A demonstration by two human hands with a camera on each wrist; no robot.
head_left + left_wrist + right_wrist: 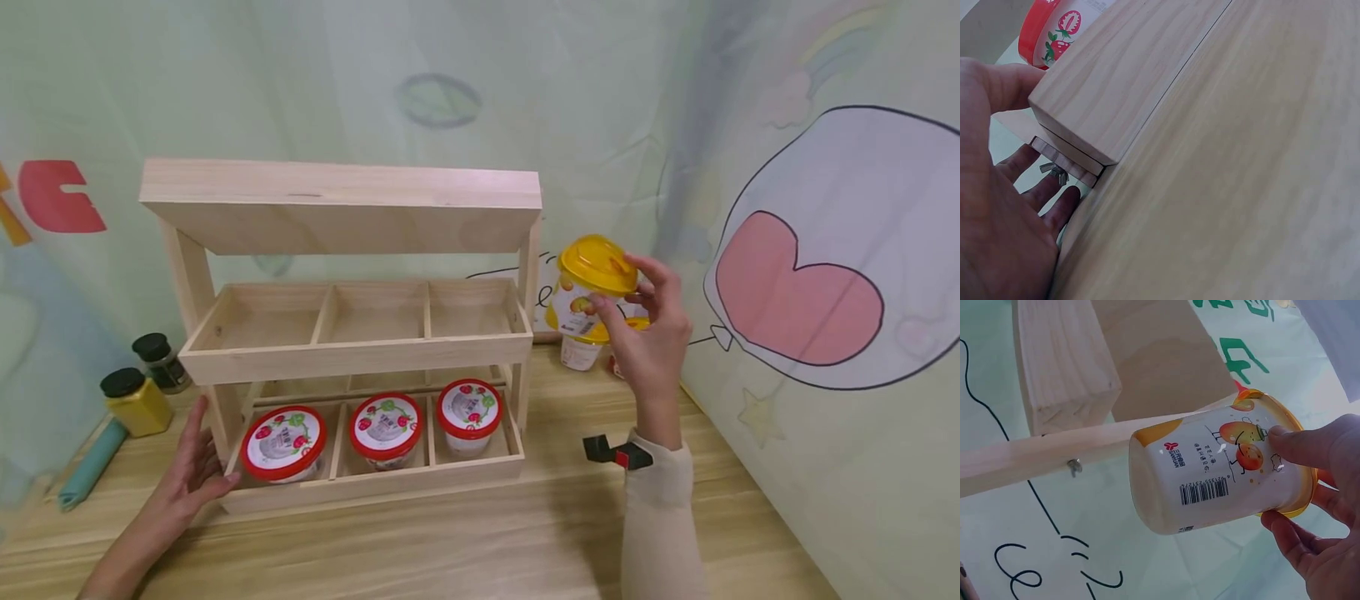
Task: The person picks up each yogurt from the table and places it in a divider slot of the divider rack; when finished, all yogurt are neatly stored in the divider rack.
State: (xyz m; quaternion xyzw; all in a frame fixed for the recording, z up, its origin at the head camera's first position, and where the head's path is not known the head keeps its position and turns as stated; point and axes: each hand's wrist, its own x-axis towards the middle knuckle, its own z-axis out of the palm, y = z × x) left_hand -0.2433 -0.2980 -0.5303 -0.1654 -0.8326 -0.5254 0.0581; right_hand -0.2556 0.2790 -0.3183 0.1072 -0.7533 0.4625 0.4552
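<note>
I have my right hand (651, 337) up in the air to the right of the wooden rack (341, 333), fingers curled round a yellow-lidded cup (588, 283), which I hold tilted, just beside the rack's right post. In the right wrist view the cup (1216, 472) lies almost on its side, with my fingertips (1291, 440) at its lid end and the rack's crossbar (1035, 456) close behind it.

My left hand (191, 475) rests open, fingers straight, against the rack's lower left corner (1075, 125) on the table (480, 542).

The lower shelf holds three red-lidded cups (386, 425), one per compartment. More yellow-lidded cups (581, 346) stand on the table behind my right hand, partly hidden by it. Left of the rack are a yellow jar (135, 402), a dark-capped jar (160, 360) and a teal roll (92, 465).
</note>
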